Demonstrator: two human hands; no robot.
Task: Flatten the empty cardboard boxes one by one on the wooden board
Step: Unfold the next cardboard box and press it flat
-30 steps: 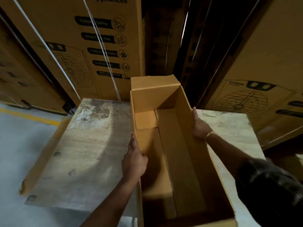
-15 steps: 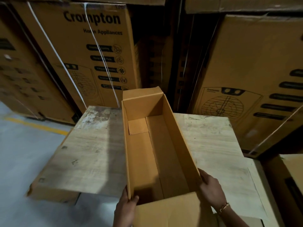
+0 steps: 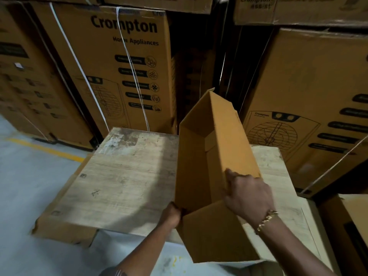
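Observation:
A long, empty, open-topped cardboard box (image 3: 201,172) is tilted up over the wooden board (image 3: 123,176), its far end raised and its near end flap hanging down toward me. My left hand (image 3: 172,214) grips the box's near left corner, fingers curled over the edge. My right hand (image 3: 247,194) grips the right side wall, fingers wrapped over its top rim. The box's inside shows bare cardboard with a small flap at the far bottom.
Tall printed appliance cartons (image 3: 123,66) are stacked close behind and to the right (image 3: 310,108) of the board. Another carton (image 3: 352,222) stands at the right edge. The grey floor with a yellow line (image 3: 43,148) lies to the left.
The box has been lifted and tipped up, its far end rising off the board and swinging to the right. My right hand moved onto the right wall's rim; my left hand stays at the near left corner.

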